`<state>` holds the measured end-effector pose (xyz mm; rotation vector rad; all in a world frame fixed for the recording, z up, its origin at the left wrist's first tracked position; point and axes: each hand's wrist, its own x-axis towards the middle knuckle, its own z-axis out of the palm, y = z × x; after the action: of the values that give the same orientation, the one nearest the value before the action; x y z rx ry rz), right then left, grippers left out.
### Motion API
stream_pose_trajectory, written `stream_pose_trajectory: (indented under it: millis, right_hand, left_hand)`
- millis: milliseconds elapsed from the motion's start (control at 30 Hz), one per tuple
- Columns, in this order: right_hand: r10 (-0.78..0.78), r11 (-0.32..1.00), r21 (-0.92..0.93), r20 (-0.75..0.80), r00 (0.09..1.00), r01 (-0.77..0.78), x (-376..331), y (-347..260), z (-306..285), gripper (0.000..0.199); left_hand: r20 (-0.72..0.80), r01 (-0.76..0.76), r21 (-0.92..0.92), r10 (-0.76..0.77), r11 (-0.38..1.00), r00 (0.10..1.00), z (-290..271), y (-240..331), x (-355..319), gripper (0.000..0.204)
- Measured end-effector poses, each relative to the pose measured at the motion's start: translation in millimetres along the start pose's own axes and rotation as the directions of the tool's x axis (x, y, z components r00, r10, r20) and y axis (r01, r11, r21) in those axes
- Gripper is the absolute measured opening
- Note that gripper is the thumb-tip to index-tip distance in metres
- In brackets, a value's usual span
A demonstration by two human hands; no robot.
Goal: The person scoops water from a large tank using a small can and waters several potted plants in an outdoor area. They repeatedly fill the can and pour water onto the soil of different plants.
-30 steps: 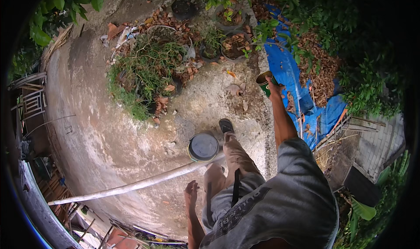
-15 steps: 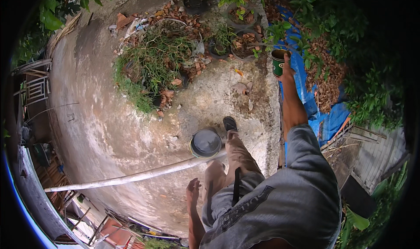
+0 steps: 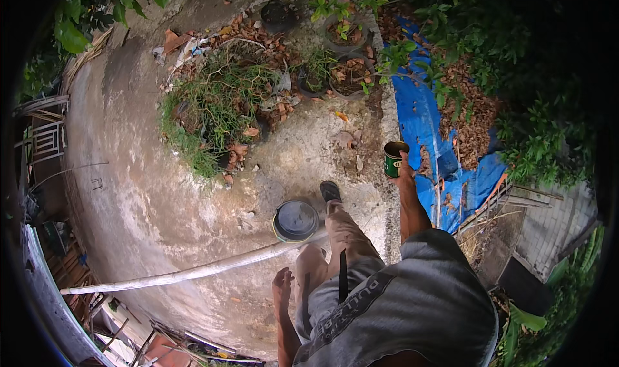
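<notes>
My right hand (image 3: 405, 175) is stretched forward and grips a green tin can (image 3: 393, 159), upright with its open top showing, over the edge of a blue tarp (image 3: 422, 119). My left hand (image 3: 282, 284) hangs loose at my side with its fingers apart and holds nothing; it is near a long pale pole (image 3: 193, 272) lying on the concrete. A round dark bucket lid or basin (image 3: 295, 220) sits on the ground just ahead of my front foot (image 3: 331, 191).
Potted plants (image 3: 340, 35) and a grassy clump with dry leaves (image 3: 222, 109) stand ahead on the concrete. Dry leaves lie on the tarp. Metal chairs (image 3: 45, 138) and scrap stand at the left. Bushes and a low wall (image 3: 548, 225) are at the right.
My right hand with the can has come lower and nearer to me. The view has shifted, and I have stepped forward slightly. My left hand stays at my side.
</notes>
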<state>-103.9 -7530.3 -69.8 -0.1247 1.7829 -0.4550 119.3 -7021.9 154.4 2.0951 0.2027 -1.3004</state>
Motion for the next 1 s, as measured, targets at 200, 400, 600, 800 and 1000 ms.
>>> stream_pose_trajectory:
  millis: [200, 400, 600, 800, 1000]
  right_hand:
    - [-0.067, 0.919, -0.361, -0.537, 0.841, -0.158, 13, 38, -7, 0.137]
    - [-0.217, 0.881, -0.474, -0.437, 0.873, -0.017, 1, -69, 79, 0.143]
    - [-0.280, 0.821, -0.564, -0.266, 0.922, 0.087, -24, -190, 187, 0.140]
    - [-0.254, 0.961, -0.173, -0.241, 0.937, 0.217, 43, -196, 162, 0.127]
    - [-0.202, 0.945, 0.307, 0.281, 0.938, 0.112, -63, -118, 123, 0.090]
  left_hand:
    - [0.036, 0.010, -0.053, -0.008, 0.999, 0.999, 0, -13, 1, 0.044]
    - [0.024, 0.028, -0.012, -0.028, 1.000, 0.999, -2, -23, 1, 0.045]
    - [-0.011, 0.037, -0.051, -0.037, 0.998, 0.999, 3, -19, -9, 0.047]
    - [0.040, 0.014, -0.041, -0.012, 0.999, 0.999, -7, -27, -10, 0.046]
    - [-0.003, 0.039, -0.133, -0.039, 0.990, 0.999, 7, -41, -19, 0.047]
